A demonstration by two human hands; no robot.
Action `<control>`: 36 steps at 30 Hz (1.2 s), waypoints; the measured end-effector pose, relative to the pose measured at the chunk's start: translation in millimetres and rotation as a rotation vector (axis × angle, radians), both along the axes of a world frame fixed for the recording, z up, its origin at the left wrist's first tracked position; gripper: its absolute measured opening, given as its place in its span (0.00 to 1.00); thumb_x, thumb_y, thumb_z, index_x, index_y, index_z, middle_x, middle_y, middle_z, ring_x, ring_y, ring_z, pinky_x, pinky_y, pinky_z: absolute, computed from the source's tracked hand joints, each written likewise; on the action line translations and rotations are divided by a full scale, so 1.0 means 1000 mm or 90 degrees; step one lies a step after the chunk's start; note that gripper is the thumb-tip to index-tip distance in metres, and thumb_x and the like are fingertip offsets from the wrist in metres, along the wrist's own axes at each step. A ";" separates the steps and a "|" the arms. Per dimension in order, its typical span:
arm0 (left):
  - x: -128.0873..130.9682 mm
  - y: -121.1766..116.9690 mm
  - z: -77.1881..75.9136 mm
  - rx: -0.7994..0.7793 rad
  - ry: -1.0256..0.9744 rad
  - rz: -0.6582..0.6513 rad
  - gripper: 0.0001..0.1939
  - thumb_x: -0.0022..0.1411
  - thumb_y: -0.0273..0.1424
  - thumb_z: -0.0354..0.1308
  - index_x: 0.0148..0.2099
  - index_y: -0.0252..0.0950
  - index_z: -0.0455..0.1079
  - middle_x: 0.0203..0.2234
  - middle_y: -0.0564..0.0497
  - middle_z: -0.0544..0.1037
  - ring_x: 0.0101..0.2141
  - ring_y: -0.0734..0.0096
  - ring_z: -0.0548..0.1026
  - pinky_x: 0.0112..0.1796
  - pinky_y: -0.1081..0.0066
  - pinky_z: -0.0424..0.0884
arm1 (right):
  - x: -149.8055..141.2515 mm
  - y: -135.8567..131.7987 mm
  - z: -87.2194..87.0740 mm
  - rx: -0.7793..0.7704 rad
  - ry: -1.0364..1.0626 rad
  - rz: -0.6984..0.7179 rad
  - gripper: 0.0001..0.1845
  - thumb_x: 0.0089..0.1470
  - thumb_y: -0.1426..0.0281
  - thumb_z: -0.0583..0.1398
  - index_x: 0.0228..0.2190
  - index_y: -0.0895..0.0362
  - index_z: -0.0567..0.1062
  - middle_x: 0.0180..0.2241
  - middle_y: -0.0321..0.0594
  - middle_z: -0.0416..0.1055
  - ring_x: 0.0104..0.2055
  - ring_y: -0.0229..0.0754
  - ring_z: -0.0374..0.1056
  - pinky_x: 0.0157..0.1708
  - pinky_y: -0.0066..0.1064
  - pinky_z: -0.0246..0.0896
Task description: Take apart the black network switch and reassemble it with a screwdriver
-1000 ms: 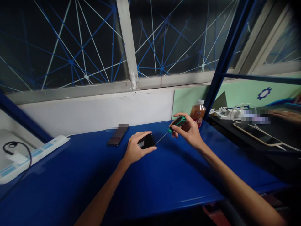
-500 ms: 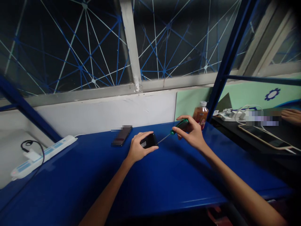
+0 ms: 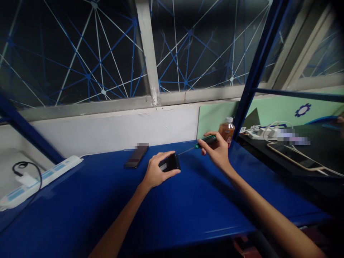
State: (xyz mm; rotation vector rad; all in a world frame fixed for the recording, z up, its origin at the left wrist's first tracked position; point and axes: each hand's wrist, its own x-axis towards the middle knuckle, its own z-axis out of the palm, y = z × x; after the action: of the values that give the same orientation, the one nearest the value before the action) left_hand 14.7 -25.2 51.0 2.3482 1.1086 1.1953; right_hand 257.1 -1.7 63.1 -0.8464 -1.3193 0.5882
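At the blue counter [image 3: 204, 211], the left hand [image 3: 156, 171] has thumb and fingers parted just enough to clasp a small black device [image 3: 173, 163] by opposite edges. To its right, the right hand [image 3: 219, 152], fingers closed round the handle, holds a green-and-black screwdriver [image 3: 207, 141] whose shaft slopes down leftward to the device's far right corner; whether the tip touches is hard to tell. The left hand hides the device's left end.
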 end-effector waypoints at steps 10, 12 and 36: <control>0.000 -0.001 -0.001 -0.008 0.011 -0.010 0.30 0.51 0.42 0.66 0.55 0.41 0.67 0.48 0.45 0.75 0.46 0.55 0.73 0.48 0.53 0.67 | -0.001 0.004 -0.007 -0.006 -0.017 -0.026 0.18 0.48 0.62 0.66 0.38 0.54 0.66 0.18 0.29 0.66 0.15 0.35 0.64 0.17 0.28 0.62; 0.000 -0.001 -0.001 -0.010 0.012 -0.011 0.30 0.51 0.42 0.66 0.56 0.41 0.67 0.48 0.45 0.75 0.47 0.55 0.72 0.49 0.52 0.67 | 0.000 0.004 -0.007 -0.006 -0.018 -0.032 0.18 0.48 0.62 0.66 0.37 0.54 0.66 0.17 0.29 0.66 0.15 0.35 0.64 0.17 0.28 0.62; 0.003 0.006 -0.027 -0.094 0.172 -0.053 0.39 0.51 0.42 0.67 0.63 0.50 0.56 0.51 0.48 0.72 0.51 0.55 0.67 0.50 0.54 0.63 | 0.065 0.025 -0.029 -0.414 -0.357 0.369 0.20 0.52 0.53 0.59 0.32 0.59 0.73 0.17 0.29 0.61 0.12 0.28 0.51 0.09 0.23 0.41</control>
State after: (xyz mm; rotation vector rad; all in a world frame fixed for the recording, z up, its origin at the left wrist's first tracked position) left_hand 17.8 -19.1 24.4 2.4625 1.1250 0.7571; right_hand 321.6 23.5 34.4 -1.2127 -1.9503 1.3533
